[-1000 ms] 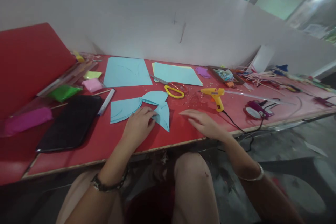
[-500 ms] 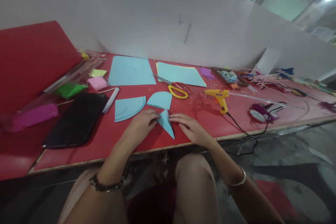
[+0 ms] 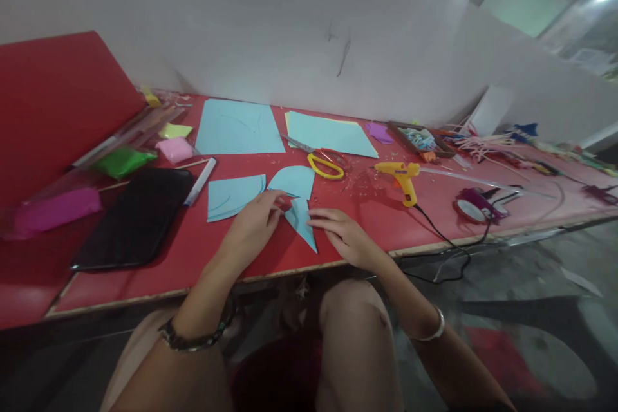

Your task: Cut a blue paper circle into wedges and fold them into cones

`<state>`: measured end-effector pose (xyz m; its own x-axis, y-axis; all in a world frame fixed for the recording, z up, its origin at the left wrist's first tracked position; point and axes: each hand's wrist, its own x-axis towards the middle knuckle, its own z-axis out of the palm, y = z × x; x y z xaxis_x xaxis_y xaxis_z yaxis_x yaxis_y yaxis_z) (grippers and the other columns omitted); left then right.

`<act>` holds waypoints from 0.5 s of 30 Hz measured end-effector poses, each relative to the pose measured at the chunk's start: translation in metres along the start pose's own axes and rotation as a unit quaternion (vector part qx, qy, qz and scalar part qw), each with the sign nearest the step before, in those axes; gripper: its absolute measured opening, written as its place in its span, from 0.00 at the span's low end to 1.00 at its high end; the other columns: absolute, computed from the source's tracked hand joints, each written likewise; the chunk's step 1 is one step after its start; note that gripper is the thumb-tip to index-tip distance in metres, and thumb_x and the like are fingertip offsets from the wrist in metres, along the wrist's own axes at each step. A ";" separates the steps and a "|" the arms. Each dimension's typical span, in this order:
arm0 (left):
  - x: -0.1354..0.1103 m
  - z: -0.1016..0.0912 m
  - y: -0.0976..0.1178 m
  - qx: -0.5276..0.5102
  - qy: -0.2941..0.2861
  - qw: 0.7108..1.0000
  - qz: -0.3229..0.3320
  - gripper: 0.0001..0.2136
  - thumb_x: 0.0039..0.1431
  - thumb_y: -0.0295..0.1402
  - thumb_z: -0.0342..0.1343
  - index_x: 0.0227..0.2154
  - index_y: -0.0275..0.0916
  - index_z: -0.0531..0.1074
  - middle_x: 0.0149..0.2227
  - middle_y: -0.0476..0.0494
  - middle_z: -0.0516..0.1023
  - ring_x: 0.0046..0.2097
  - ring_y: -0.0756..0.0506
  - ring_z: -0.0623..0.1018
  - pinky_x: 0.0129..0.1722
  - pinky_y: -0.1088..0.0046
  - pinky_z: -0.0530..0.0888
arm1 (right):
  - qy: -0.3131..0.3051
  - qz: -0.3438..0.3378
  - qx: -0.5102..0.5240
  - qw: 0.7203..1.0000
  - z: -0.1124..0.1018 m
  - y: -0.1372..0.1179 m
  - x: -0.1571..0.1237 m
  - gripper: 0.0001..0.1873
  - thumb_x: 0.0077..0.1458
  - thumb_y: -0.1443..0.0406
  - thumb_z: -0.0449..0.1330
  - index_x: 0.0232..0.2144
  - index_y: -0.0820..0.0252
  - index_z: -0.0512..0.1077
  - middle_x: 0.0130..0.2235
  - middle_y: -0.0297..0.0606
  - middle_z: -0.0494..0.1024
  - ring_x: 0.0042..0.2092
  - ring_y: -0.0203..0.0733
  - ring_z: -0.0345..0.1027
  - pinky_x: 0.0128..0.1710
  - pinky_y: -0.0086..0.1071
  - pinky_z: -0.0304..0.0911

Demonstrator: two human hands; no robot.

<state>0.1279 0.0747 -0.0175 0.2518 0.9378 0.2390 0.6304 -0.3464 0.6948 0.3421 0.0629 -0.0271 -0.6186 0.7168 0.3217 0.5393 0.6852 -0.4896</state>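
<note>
A small piece of light blue paper (image 3: 301,224), folded to a narrow point, lies on the red table in front of me. My left hand (image 3: 255,217) is at its left edge, fingers bent and thumb apart from them, with no paper visibly pinched between. At the right edge, the fingertips of my right hand (image 3: 345,235) hold the paper; that thumb is hidden. Just behind lie a rounded blue paper piece (image 3: 297,180) and another blue piece with one curved edge (image 3: 234,196), marked with dark lines.
Behind are scissors (image 3: 326,166), blue sheets (image 3: 239,129) and a yellow glue gun (image 3: 403,180) with a black cord. Left are a black tablet-like slab (image 3: 138,219), a white marker (image 3: 201,181) and clay packs (image 3: 120,161). A tape roll (image 3: 470,209) and pink sticks (image 3: 483,141) lie right.
My left fingers have drawn slightly left and up from the folded paper, and its upper part looks wider. My right hand stays at its right edge. The view has shifted slightly.
</note>
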 end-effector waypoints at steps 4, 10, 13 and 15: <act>0.000 0.002 -0.002 -0.008 -0.008 1.000 -0.001 0.14 0.55 0.25 0.43 0.43 0.39 0.66 0.42 0.43 0.74 0.43 0.46 0.75 0.44 0.65 0.72 | -0.009 0.003 0.003 1.000 -0.001 0.001 0.001 0.19 0.57 0.71 0.50 0.49 0.55 0.69 0.53 0.44 0.69 0.54 0.44 0.62 0.54 0.43 0.59; 0.000 0.003 -0.001 -0.003 -0.016 1.000 -0.008 0.14 0.55 0.25 0.43 0.43 0.39 0.66 0.43 0.42 0.74 0.42 0.46 0.75 0.44 0.65 0.71 | -0.012 0.007 0.018 1.000 -0.004 0.002 0.003 0.15 0.56 0.67 0.55 0.47 0.59 0.70 0.52 0.45 0.70 0.54 0.44 0.63 0.54 0.41 0.59; 0.000 0.003 -0.002 0.001 -0.016 1.000 0.000 0.13 0.55 0.25 0.44 0.43 0.39 0.66 0.42 0.42 0.74 0.41 0.46 0.75 0.43 0.66 0.72 | -0.008 0.008 0.027 1.000 -0.004 0.002 0.005 0.15 0.55 0.66 0.57 0.46 0.57 0.71 0.51 0.44 0.71 0.53 0.43 0.63 0.54 0.40 0.59; 0.000 0.003 -0.002 0.004 -0.014 1.000 0.005 0.13 0.54 0.25 0.44 0.42 0.39 0.66 0.42 0.43 0.74 0.40 0.46 0.75 0.42 0.66 0.72 | -0.010 0.008 0.030 0.999 -0.004 0.003 0.006 0.15 0.54 0.67 0.58 0.45 0.58 0.71 0.51 0.44 0.71 0.53 0.43 0.63 0.53 0.40 0.59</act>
<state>0.1293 0.0754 -0.0209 0.2788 0.9334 0.2258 0.6339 -0.3555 0.6869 0.3424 0.0698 -0.0230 -0.6214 0.7250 0.2971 0.5151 0.6637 -0.5424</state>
